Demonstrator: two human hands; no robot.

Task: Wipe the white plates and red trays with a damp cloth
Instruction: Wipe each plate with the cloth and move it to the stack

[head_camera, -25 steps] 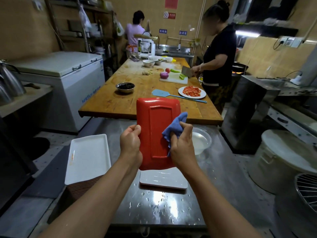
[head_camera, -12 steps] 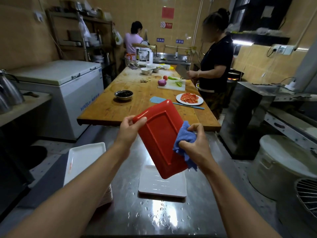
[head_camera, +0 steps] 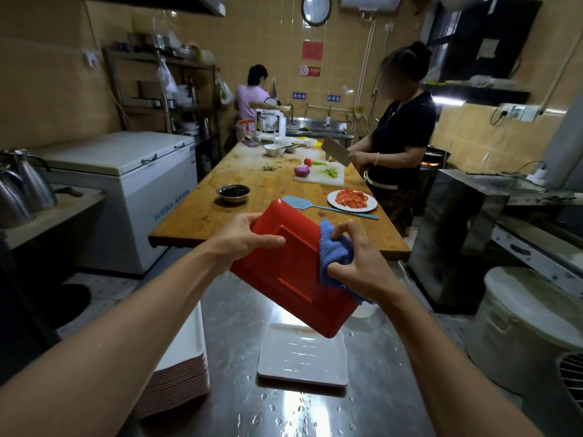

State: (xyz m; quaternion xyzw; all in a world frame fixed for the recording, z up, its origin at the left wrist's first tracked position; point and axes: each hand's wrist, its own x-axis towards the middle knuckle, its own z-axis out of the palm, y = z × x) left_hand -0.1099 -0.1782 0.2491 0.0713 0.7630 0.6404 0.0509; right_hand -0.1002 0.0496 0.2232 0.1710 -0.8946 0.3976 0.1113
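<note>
Steel worktop [head_camera: 315,411]: wet, with beads of water near the front edge; it looks slick, so anything set down could slide.
White plate [head_camera: 303,354]: rectangular, lying flat on the worktop just below the red tray; glossy and rigid, probably breakable, best lifted by its two short edges.
Plate stack [head_camera: 179,364]: a pile of white rectangular plates at the near left, partly behind the left forearm; likely heavy as a pile.
Red tray [head_camera: 293,272]: held in the air above the white plate, tilted, underside toward the camera; it looks like stiff, light plastic, and smooth when damp, so a hold on opposite rims seems safest.
Left hand [head_camera: 243,241]: fingers wrapped over the tray's far left corner, thumb pressed flat on the underside.
Right hand [head_camera: 356,263]: fingers clenched round the blue cloth [head_camera: 334,257], pinching it over the tray's right rim.
Blue cloth: soft, bunched, folded over the rim; it will mould to the tray's edges and raised ridge.
Step in hand: wiping the tray's rim and underside, by my reading.
Wooden table [head_camera: 268,184]: beyond, carrying a dark bowl [head_camera: 232,192], a plate of red slices [head_camera: 351,200] and a chopping board [head_camera: 318,176].
Person in black [head_camera: 400,140]: stands at the far right with a cleaver.
</note>
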